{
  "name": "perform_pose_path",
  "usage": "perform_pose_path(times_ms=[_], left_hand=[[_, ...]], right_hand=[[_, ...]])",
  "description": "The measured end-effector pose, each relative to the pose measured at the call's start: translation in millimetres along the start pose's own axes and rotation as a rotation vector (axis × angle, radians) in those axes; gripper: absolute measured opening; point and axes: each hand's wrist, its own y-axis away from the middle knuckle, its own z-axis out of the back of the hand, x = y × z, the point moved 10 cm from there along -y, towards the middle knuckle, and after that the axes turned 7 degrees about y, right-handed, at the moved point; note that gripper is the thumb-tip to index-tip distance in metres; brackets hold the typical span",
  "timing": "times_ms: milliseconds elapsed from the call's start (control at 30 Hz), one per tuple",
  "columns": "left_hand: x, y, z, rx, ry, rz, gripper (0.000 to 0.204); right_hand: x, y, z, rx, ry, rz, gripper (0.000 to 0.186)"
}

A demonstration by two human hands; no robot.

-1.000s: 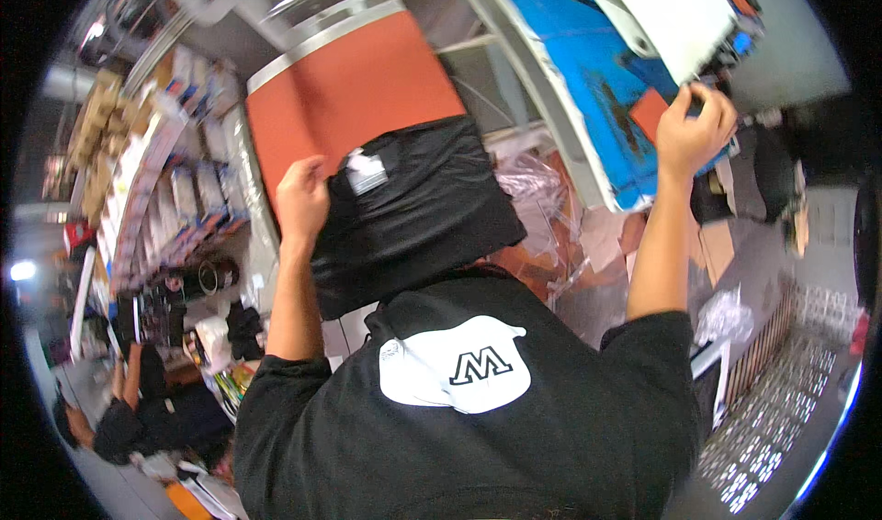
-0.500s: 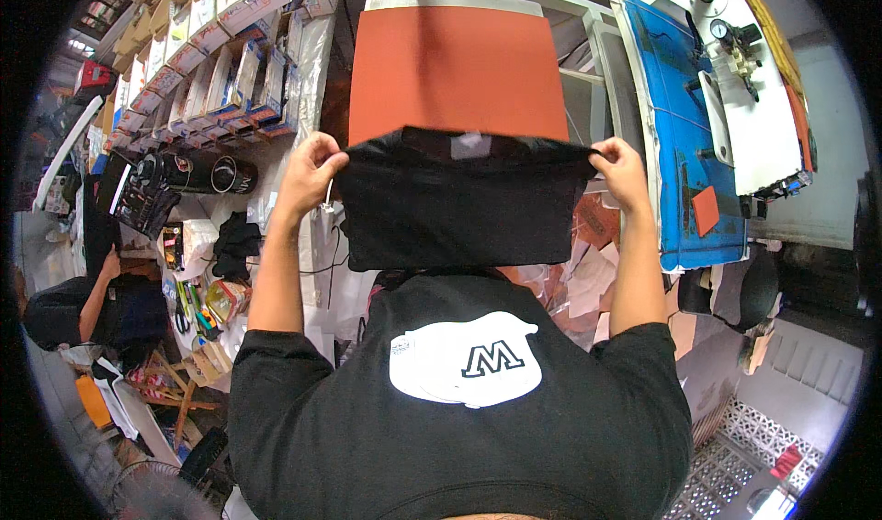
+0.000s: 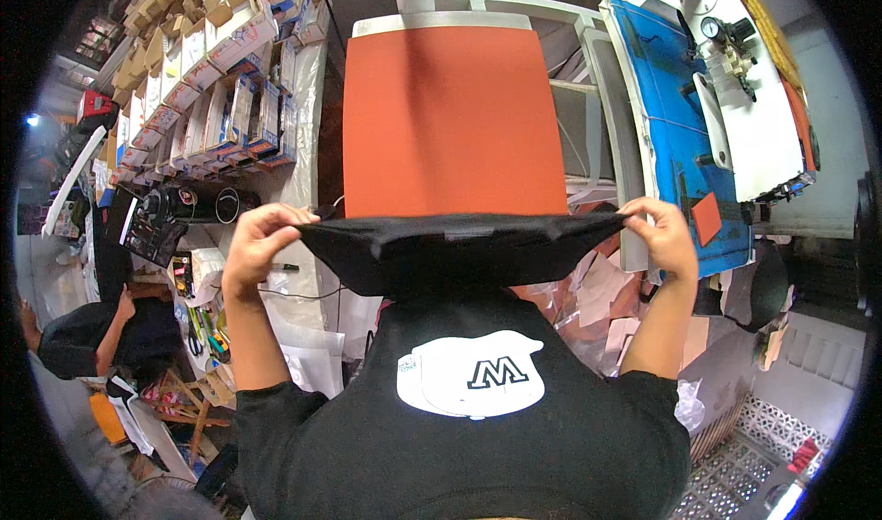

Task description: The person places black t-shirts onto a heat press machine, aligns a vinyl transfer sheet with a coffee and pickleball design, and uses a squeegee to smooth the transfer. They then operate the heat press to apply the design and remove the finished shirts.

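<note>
A black T-shirt (image 3: 469, 249) is stretched between my two hands, just in front of my chest. My left hand (image 3: 260, 244) pinches its upper left corner between thumb and fingers. At the upper right corner, my right hand (image 3: 663, 233) pinches the cloth the same way. The fabric's top edge runs almost straight across, and the lower part hangs folded toward me. A faint grey patch shows near the middle of the top edge. Directly beyond the cloth lies a flat orange-red pad (image 3: 450, 116) on a pale board; the shirt covers its near edge.
A blue-covered platen (image 3: 666, 116) and a white machine with a pressure gauge (image 3: 713, 28) stand at the right. Cardboard boxes (image 3: 234, 24) fill a rack at the far left. Paper scraps (image 3: 602, 290) lie below my right hand. Another person's arm (image 3: 112, 332) shows at the left.
Both hands have come nearer to my body and moved wider apart, carrying the shirt with them. Its top edge is now tauter, and more of the orange-red pad shows.
</note>
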Motion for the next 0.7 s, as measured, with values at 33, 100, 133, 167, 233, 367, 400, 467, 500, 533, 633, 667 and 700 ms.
perform_pose_path(times_ms=[33, 100, 133, 167, 233, 367, 400, 467, 500, 533, 633, 667, 700], left_hand=[[-7, -1, 8, -0.052, 0.12, -0.057, 0.009], [-29, -15, 39, -0.209, -0.029, -0.09, 0.011], [-46, -34, 44, -0.268, -0.154, -0.133, 0.014], [-63, -55, 46, -0.332, -0.281, -0.18, 0.016], [-86, -99, 50, -0.358, -0.489, -0.199, 0.026], [-40, -208, 83, -0.284, -0.772, -0.026, 0.03], [-7, -235, 100, -0.276, -0.77, 0.021, 0.029], [45, -283, 118, -0.294, -0.783, 0.134, 0.028], [60, -293, 126, -0.35, -0.795, 0.212, 0.028], [62, -306, 131, -0.417, -0.86, 0.217, 0.026], [74, -336, 153, -0.595, -0.621, 0.3, 0.021], [75, -348, 156, -0.64, -0.475, 0.252, 0.016], [82, -359, 165, -0.65, -0.356, 0.222, 0.016]], right_hand=[[3, 1, 7, 0.015, -0.086, -0.025, 0.009], [25, -23, 35, -0.029, -0.031, 0.075, 0.009], [40, -40, 48, -0.048, -0.045, 0.116, 0.01], [52, -61, 59, -0.096, 0.044, 0.166, 0.013], [69, -116, 67, -0.069, 0.294, 0.181, 0.02], [48, -237, 41, -0.049, 0.645, 0.048, 0.025], [39, -266, 26, -0.041, 0.752, 0.07, 0.026], [-13, -315, 6, -0.081, 0.777, -0.086, 0.028], [-20, -335, -8, -0.142, 0.815, -0.065, 0.025], [-59, -357, -17, -0.137, 0.516, -0.257, 0.022], [-100, -389, -39, -0.203, -0.166, -0.519, 0.018], [-103, -397, -45, -0.236, -0.355, -0.553, 0.018], [-101, -413, -43, -0.268, -0.314, -0.529, 0.018]])
